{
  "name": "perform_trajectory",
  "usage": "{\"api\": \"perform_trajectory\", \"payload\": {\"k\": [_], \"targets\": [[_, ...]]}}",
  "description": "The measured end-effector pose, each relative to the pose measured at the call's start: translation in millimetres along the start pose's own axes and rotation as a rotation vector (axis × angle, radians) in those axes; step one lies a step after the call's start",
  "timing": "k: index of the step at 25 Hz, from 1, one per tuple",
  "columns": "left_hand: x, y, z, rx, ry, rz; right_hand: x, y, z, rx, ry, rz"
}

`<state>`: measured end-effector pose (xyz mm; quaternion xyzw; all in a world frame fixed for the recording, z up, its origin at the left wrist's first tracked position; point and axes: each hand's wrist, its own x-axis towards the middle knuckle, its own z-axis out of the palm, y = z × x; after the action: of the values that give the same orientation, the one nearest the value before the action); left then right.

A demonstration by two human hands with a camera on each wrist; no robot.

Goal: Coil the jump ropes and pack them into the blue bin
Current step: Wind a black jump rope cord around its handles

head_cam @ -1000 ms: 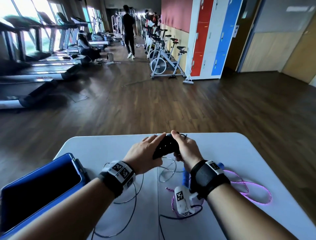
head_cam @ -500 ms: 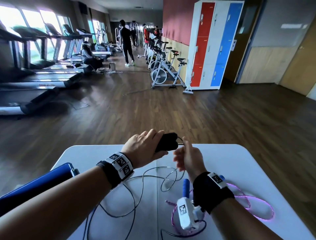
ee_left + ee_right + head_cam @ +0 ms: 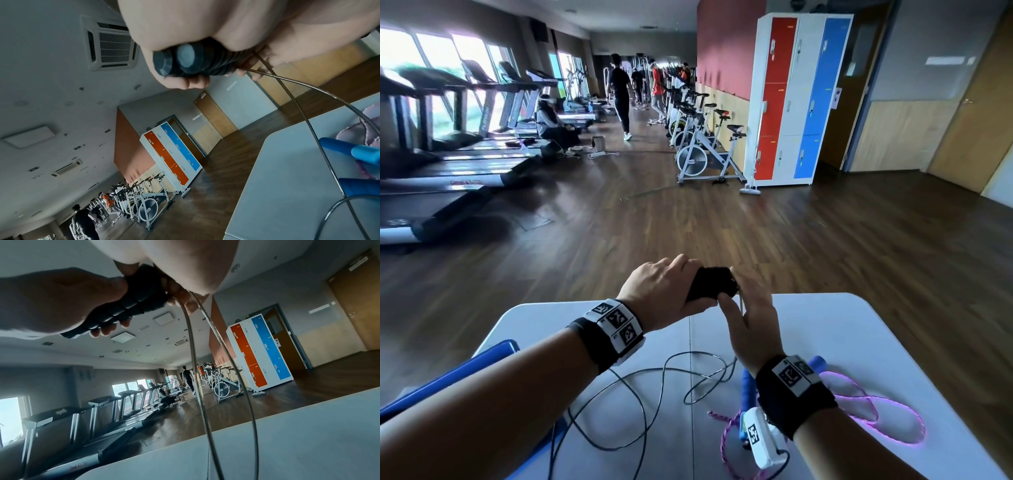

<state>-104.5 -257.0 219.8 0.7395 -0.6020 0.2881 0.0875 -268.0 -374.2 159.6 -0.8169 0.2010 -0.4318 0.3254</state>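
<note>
My left hand (image 3: 666,289) grips the two black handles (image 3: 710,282) of one jump rope, side by side, above the table's far edge. Both end caps show in the left wrist view below the left hand (image 3: 185,81), which is wrapped round the handles (image 3: 185,60). My right hand (image 3: 744,305) is at the handles' cable end and pinches the thin grey cable (image 3: 191,340) as it leaves the handles (image 3: 139,301). The rest of the cable (image 3: 654,380) lies in loose loops on the table. A corner of the blue bin (image 3: 482,359) shows at the left.
A second rope, its pink cord (image 3: 876,411) and blue handles (image 3: 748,387), lies on the white table (image 3: 842,329) under my right wrist. Beyond are the wooden floor, treadmills on the left, exercise bikes, lockers (image 3: 791,102), and people far down the room.
Both hands rose from the table with the black handles. My right hand drew off a little along the cable, then came back to the handles' end. The bin slid mostly out of view.
</note>
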Motion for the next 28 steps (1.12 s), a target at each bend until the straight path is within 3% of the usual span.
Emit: {"api": "perform_trajectory", "payload": {"k": [5, 13, 18, 20, 24, 28], "targets": [[1, 3, -2, -0.044, 0.105, 0.115, 29, -21, -10, 0.442, -0.079, 0.267], [3, -1, -16, 0.031, 0.127, 0.040, 51, -15, -7, 0.327, -0.060, 0.196], [5, -8, -18, -0.039, 0.077, 0.090, 55, -15, -7, 0.311, -0.087, 0.172], [7, -16, -19, -0.038, 0.073, 0.118, 58, -17, -9, 0.359, -0.160, 0.188], [17, -47, -37, -0.008, 0.076, 0.106, 82, -4, -42, 0.326, -0.467, 0.188], [26, -74, -59, 0.030, 0.083, 0.126, 129, 4, -86, 0.068, -0.507, 0.049]]}}
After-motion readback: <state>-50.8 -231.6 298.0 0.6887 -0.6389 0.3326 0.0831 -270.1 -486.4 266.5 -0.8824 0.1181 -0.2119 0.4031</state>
